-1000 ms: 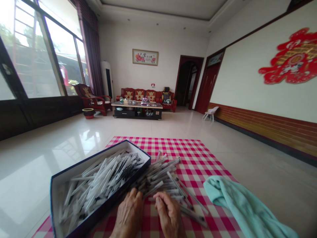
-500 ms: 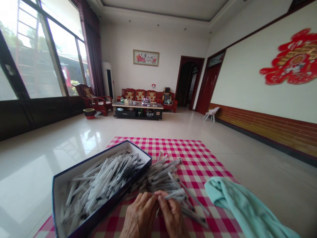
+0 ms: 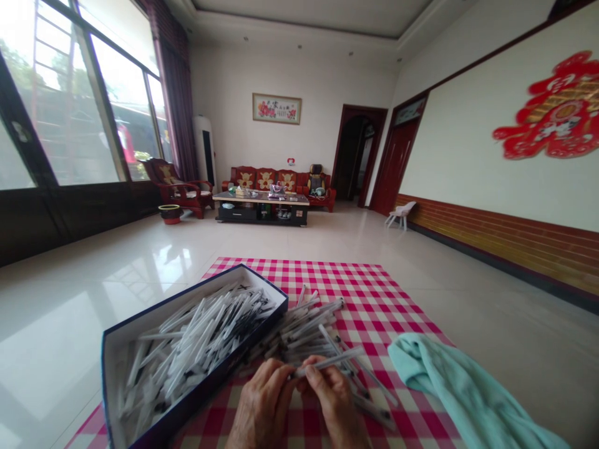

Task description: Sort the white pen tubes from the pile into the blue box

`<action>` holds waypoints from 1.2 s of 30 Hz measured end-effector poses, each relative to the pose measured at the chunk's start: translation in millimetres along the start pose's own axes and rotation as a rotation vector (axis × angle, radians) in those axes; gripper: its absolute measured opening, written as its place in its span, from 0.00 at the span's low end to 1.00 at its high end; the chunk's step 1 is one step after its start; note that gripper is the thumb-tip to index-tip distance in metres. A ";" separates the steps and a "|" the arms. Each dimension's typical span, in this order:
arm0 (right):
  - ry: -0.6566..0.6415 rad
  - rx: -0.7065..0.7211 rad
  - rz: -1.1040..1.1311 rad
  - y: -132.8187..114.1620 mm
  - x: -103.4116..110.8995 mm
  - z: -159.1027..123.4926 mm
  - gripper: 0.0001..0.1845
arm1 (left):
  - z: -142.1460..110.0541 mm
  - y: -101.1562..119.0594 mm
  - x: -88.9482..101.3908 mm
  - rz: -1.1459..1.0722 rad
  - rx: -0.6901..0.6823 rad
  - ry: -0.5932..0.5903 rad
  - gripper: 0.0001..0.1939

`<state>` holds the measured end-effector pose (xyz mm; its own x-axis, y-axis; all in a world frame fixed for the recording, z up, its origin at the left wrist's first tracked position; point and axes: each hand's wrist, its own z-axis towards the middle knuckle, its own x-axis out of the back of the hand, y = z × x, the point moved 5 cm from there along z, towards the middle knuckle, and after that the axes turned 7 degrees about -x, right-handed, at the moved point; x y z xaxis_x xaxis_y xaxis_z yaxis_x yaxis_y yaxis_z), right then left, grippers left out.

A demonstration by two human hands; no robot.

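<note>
A translucent white pen (image 3: pixel 344 357) slants up to the right from my right hand (image 3: pixel 330 393), pinched between thumb and fingers. Its dark end points at my left hand (image 3: pixel 264 390), whose curled fingertips close on that end; what lies under them is hidden. Just beyond both hands, a loose pile of similar pens (image 3: pixel 304 327) lies on the pink-and-white checked cloth (image 3: pixel 369 293). To the left stands an open box (image 3: pixel 262 333) with dark blue outer walls and a white inside, holding many more clear and white pens (image 3: pixel 201 340).
At the right, a mint-green cloth (image 3: pixel 449 380) hangs over the table edge. Across the tiled floor stand a low coffee table (image 3: pixel 262 199), a red wooden sofa (image 3: pixel 255 178), an armchair (image 3: pixel 175 187) and a small pale chair (image 3: pixel 400 214).
The pen in my right hand now extends farther up and right, with its dark end showing between my hands. My right hand has shifted slightly to the right.
</note>
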<state>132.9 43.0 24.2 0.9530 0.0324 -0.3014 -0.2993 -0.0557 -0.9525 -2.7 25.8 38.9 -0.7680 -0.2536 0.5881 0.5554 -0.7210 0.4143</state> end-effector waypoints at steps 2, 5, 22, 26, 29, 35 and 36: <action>0.026 -0.014 0.009 -1.3 1.0 -0.5 0.12 | 0.4 1.6 1.9 -0.003 -0.019 0.016 0.09; 0.030 -0.030 0.006 -1.1 1.6 0.1 0.12 | 0.9 5.1 2.7 -0.009 -0.036 0.000 0.10; 0.036 -0.025 0.001 2.4 4.2 1.2 0.11 | 3.1 -2.8 2.2 -0.174 0.130 0.026 0.08; 0.018 -0.031 -0.001 4.8 3.4 1.9 0.12 | 1.6 -5.8 -3.0 -0.116 0.147 0.045 0.14; 0.022 -0.033 0.016 3.8 2.9 1.7 0.12 | 1.3 -5.5 -2.1 -0.113 0.171 0.044 0.14; 0.021 -0.048 0.016 5.7 3.5 1.9 0.12 | 2.7 -1.3 2.5 -0.166 0.127 0.025 0.06; 0.018 -0.040 0.005 6.5 3.9 2.4 0.12 | 2.8 -1.7 1.6 -0.165 0.121 0.026 0.06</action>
<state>134.6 45.2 16.8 0.9521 0.0136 -0.3053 -0.3027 -0.0952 -0.9483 -4.0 28.4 41.1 -0.8590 -0.1558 0.4877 0.4542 -0.6716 0.5854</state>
